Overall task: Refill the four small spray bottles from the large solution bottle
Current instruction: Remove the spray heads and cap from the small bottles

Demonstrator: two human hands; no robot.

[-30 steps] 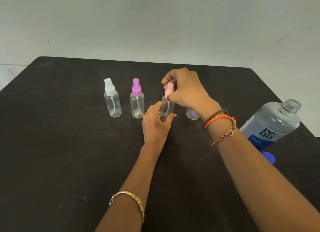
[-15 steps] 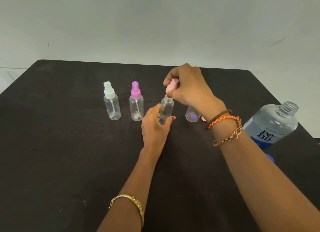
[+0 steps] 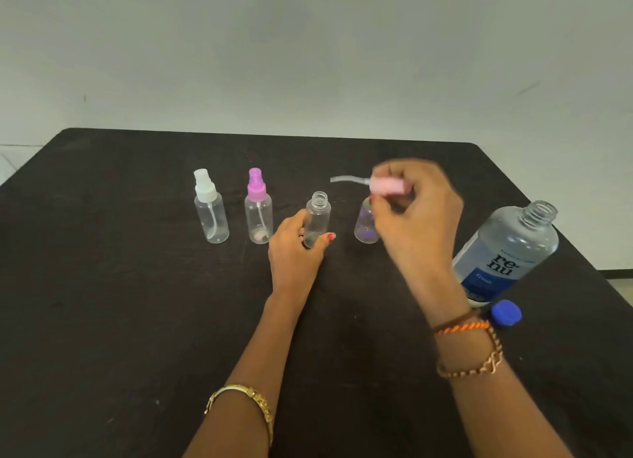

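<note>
Small clear spray bottles stand in a row on the black table (image 3: 102,303). The leftmost (image 3: 211,217) has a white sprayer, the second (image 3: 259,217) a purple one. My left hand (image 3: 294,248) grips the third bottle (image 3: 318,217), whose neck is uncapped. My right hand (image 3: 416,214), blurred, holds the pink sprayer top (image 3: 385,185) with its tube pointing left, raised to the right of that bottle. A fourth small bottle (image 3: 364,228) is partly hidden behind my right hand. The large solution bottle (image 3: 507,252) stands uncapped at the right.
A blue cap (image 3: 506,314) lies on the table just in front of the large bottle, close to my right wrist. The table's right edge runs near the large bottle. A pale wall rises behind the table.
My right hand has lifted the pink sprayer out of the third bottle and moved it right. The bottle's neck now stands open. My left hand stays on the bottle.
</note>
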